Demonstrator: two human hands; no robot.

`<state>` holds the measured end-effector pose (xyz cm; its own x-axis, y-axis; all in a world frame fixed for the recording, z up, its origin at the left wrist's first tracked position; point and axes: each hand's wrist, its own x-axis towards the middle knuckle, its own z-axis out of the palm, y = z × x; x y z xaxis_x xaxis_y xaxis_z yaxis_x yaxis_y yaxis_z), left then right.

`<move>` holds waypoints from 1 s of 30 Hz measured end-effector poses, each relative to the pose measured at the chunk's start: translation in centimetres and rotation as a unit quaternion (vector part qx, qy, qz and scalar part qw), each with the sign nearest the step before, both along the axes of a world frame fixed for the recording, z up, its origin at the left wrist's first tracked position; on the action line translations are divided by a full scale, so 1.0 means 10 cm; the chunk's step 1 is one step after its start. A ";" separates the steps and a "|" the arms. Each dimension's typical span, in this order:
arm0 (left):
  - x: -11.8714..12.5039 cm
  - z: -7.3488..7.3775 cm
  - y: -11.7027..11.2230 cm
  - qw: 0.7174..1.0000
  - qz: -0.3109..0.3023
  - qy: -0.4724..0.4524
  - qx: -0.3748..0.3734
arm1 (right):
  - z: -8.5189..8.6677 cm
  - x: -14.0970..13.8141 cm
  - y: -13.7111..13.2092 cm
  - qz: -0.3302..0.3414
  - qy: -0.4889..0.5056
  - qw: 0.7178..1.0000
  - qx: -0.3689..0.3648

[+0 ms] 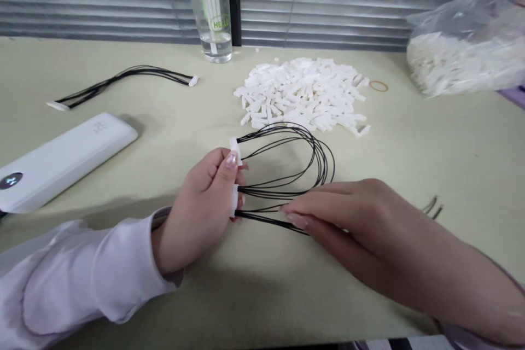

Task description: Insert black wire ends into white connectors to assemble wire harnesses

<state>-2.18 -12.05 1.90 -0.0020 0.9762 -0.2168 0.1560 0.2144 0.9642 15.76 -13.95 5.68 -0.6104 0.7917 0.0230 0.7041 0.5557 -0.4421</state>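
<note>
My left hand (205, 202) pinches two white connectors (234, 149) that end a bundle of thin black wires (311, 153). The wires loop out to the right and curve back. My right hand (348, 213) lies low on the table with its fingertips pressed together on the lower wire strands, just right of the left hand. A pile of small white plastic connectors (303, 93) lies on the table behind the loop.
A second black wire harness (123, 79) lies at the back left. A white power bank (61, 161) rests at the left. A clear bottle (211, 8) stands at the back. A plastic bag of white parts (463, 49) sits at the right, near a rubber band (378, 86).
</note>
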 end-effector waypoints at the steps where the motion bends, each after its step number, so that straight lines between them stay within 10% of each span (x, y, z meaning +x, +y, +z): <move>1: 0.00 0.00 -0.01 1.000 -0.007 0.006 0.006 | -0.02 -0.04 0.00 0.004 -0.006 1.000 -0.012; 30: -0.04 -0.04 -0.04 0.998 -0.067 -0.004 0.015 | -0.16 -0.20 0.03 0.031 -0.060 0.998 0.009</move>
